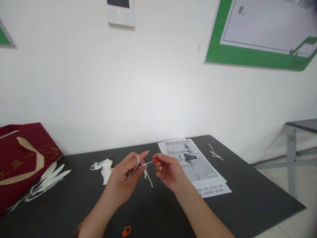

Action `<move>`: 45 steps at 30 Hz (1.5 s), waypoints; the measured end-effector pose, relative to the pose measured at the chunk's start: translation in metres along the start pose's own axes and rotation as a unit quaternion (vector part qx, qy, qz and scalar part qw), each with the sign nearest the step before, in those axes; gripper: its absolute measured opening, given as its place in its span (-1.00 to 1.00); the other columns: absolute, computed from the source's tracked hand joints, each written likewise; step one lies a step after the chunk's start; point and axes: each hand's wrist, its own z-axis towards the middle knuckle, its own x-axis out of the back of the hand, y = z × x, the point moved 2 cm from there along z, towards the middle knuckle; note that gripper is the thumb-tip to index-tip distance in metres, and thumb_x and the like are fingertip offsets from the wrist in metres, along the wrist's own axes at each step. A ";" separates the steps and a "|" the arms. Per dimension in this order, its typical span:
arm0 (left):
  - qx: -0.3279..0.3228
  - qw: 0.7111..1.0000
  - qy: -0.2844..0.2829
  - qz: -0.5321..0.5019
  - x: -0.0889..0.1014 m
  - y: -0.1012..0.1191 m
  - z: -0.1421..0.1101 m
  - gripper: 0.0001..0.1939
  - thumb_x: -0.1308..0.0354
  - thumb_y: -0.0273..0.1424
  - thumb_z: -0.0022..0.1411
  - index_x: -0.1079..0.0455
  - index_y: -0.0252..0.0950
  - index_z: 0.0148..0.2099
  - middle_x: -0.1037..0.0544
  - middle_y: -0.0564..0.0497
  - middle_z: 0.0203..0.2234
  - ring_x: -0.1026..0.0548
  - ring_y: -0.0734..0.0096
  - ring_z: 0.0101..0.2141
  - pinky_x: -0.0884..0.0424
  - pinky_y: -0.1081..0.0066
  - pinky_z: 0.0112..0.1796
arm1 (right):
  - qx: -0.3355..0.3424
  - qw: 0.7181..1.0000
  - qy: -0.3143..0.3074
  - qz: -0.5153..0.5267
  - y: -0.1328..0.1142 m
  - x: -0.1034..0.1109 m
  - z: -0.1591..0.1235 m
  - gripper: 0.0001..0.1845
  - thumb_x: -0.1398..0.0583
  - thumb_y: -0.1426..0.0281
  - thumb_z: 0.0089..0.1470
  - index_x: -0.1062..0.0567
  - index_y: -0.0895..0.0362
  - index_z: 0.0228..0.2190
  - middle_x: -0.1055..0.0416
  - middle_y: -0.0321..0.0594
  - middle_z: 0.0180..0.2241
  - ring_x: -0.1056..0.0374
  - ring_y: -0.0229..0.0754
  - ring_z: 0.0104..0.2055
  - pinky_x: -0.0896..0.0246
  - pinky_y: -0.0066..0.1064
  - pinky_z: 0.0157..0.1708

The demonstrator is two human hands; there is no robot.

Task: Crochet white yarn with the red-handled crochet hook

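Above the middle of the dark table, my left hand (127, 173) pinches white yarn (148, 178). One strand loops over its raised index finger, and a short tail hangs below the fingertips. My right hand (169, 170) is closed around the red handle of a crochet hook (155, 159). The hook's thin metal shaft points left and reaches the yarn at my left fingertips. Whether the tip sits inside a loop is too small to tell. Behind my left wrist lies a loose heap of white yarn (107, 170).
Printed sheets (210, 185) with a flower picture lie at the right. Farther right is a yarn scrap (215, 154). White crocheted petals (49, 177) rest by a dark red bag (22, 158) at left. An orange stitch marker (126, 231) lies near the front. A white wall stands behind the table (158, 211).
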 end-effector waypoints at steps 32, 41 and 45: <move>0.166 0.963 0.010 -0.213 0.006 -0.012 0.006 -0.50 -0.36 -0.39 -0.04 -0.49 -0.16 0.01 -0.43 0.07 -0.44 -0.32 0.52 -0.44 -0.26 0.48 -0.40 | 0.119 0.989 -0.006 -0.092 0.001 -0.011 -0.010 -0.81 -0.31 0.38 -0.05 -0.59 0.28 -0.39 -0.55 -0.20 -0.56 -0.44 -0.30 -0.60 -0.46 -0.53 -0.60; 0.146 0.978 0.022 -0.144 0.011 -0.011 0.005 -0.62 -0.33 -0.37 0.01 -0.53 -0.17 -0.05 -0.41 0.08 -0.45 -0.30 0.50 -0.45 -0.25 0.47 -0.43 | 0.109 0.989 -0.010 -0.103 0.000 -0.012 -0.010 -0.80 -0.32 0.37 -0.06 -0.59 0.28 -0.41 -0.53 -0.22 -0.59 -0.42 -0.32 -0.62 -0.44 -0.55 -0.62; 0.165 0.975 0.000 -0.149 0.017 -0.015 0.004 -0.61 -0.31 -0.35 0.03 -0.52 -0.21 -0.04 -0.42 0.07 -0.50 -0.31 0.49 -0.48 -0.24 0.45 -0.43 | 0.109 0.989 -0.007 -0.102 0.000 -0.011 -0.010 -0.80 -0.32 0.37 -0.06 -0.59 0.29 -0.41 -0.53 -0.22 -0.59 -0.42 -0.32 -0.62 -0.44 -0.55 -0.62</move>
